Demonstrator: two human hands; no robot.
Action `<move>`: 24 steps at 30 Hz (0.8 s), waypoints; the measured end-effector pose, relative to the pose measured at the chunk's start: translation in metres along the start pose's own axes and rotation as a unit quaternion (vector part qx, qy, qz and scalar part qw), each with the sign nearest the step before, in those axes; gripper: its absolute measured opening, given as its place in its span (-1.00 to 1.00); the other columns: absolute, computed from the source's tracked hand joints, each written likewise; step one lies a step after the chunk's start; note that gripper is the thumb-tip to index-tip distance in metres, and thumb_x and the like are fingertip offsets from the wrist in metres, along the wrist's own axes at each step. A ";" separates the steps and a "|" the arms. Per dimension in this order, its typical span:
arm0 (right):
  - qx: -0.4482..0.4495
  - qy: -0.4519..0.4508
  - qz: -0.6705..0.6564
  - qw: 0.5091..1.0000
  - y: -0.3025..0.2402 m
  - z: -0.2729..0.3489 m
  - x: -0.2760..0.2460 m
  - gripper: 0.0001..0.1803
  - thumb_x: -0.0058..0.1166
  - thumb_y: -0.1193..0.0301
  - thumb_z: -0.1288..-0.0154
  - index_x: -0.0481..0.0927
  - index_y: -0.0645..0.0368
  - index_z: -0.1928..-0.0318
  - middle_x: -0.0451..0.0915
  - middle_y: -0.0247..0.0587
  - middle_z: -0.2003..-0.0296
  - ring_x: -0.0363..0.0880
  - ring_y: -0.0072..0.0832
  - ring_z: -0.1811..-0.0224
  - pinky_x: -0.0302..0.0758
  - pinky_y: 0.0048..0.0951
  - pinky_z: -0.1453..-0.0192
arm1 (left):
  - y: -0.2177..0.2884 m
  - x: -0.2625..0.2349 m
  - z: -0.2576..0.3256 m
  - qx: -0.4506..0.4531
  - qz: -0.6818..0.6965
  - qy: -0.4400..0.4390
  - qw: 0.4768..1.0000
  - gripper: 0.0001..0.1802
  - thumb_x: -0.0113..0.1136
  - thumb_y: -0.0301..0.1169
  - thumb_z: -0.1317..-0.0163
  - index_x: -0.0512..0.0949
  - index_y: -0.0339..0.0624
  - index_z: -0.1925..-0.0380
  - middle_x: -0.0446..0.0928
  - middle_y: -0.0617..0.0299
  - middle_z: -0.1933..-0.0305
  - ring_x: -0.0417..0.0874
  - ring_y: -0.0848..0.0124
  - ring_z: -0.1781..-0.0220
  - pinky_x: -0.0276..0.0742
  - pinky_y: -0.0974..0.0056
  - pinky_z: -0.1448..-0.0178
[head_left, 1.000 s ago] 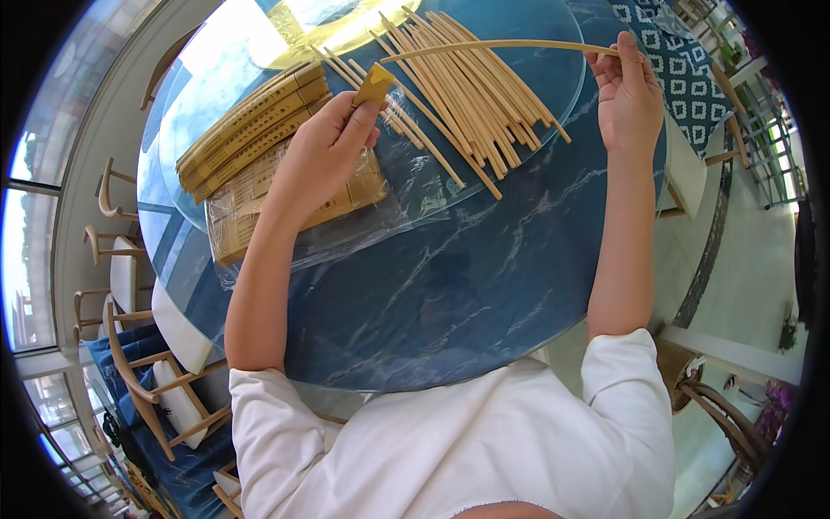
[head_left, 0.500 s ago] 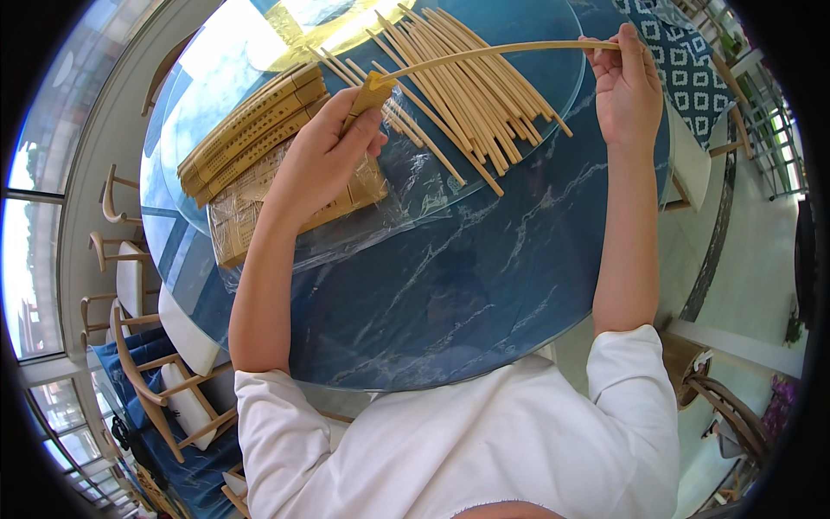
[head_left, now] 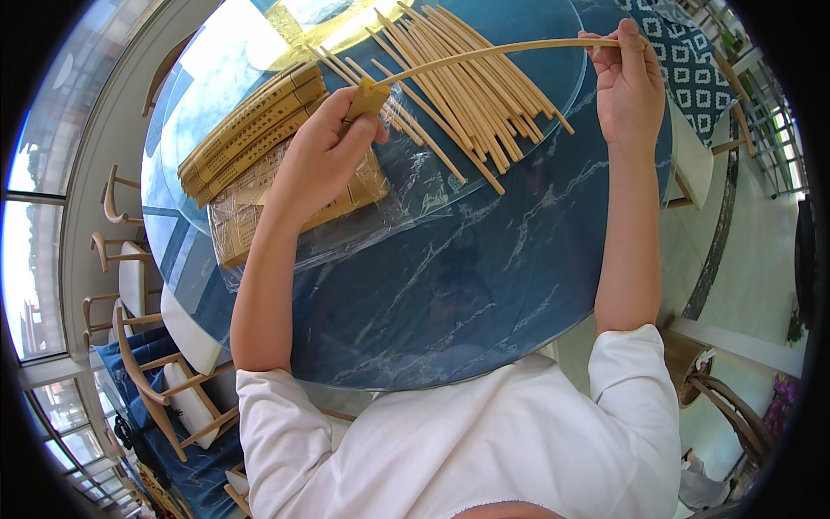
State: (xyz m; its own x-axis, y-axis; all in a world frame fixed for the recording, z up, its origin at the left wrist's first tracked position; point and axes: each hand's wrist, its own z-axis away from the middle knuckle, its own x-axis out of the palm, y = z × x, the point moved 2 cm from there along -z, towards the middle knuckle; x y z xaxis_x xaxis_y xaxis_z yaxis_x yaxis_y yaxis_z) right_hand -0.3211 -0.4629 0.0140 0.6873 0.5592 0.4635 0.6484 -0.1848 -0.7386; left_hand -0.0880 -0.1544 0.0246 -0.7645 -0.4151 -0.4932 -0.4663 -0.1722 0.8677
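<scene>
A long thin bamboo strip [head_left: 493, 54] stretches above the round blue marbled table [head_left: 450, 285]. My right hand [head_left: 627, 82] pinches its right end. My left hand [head_left: 324, 151] grips a small tan pad [head_left: 367, 95] folded around the strip's left end. Under the strip lies a loose pile of similar bamboo strips [head_left: 458, 82] on the table's raised glass turntable [head_left: 553, 112].
Flat bamboo slats [head_left: 251, 130] are stacked at the left, above a plastic-wrapped bundle [head_left: 238, 225] on clear film. Wooden chairs with white cushions [head_left: 138, 277] stand to the left; a patterned blue cushion [head_left: 692, 60] sits at the right.
My left hand with the pad has slid a little left along the strip. My right hand keeps hold of the other end, almost still.
</scene>
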 end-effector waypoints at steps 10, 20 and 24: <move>-0.010 -0.063 -0.012 0.998 0.000 -0.003 -0.001 -0.81 0.13 0.34 -0.67 0.67 0.17 0.12 0.70 -0.26 0.35 0.81 -0.26 0.02 0.56 -0.04 -0.49 | -0.004 -0.002 -0.003 -0.005 -0.002 0.011 1.000 -0.67 0.11 -0.27 -0.67 0.56 -0.29 -0.20 0.62 0.32 0.24 0.69 0.50 0.10 0.63 0.33 -0.13; -0.007 -0.072 -0.017 0.997 -0.006 -0.004 -0.002 -0.76 0.15 0.30 -0.66 0.68 0.13 0.22 0.61 -0.30 0.41 0.80 -0.22 0.01 0.47 0.01 -0.55 | 0.003 -0.004 0.002 0.041 -0.020 -0.014 0.999 -0.68 0.15 -0.32 -0.65 0.57 -0.30 -0.23 0.65 0.29 0.22 0.70 0.50 0.09 0.63 0.33 -0.10; -0.003 -0.079 -0.023 0.997 -0.006 -0.004 -0.003 -0.74 0.13 0.29 -0.67 0.68 0.14 0.23 0.59 -0.29 0.41 0.79 -0.21 0.00 0.48 0.00 -0.54 | 0.005 -0.005 0.003 0.045 -0.030 -0.028 0.998 -0.67 0.16 -0.30 -0.65 0.57 -0.29 -0.22 0.66 0.29 0.24 0.71 0.50 0.10 0.63 0.34 -0.09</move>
State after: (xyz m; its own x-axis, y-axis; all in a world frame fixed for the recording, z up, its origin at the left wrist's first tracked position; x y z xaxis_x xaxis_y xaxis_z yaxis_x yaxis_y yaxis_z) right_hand -0.3257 -0.4671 0.0191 0.5979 0.6869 0.4132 0.6798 -0.1613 -0.7155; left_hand -0.0879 -0.1502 0.0313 -0.7569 -0.3545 -0.5491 -0.5481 -0.1133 0.8287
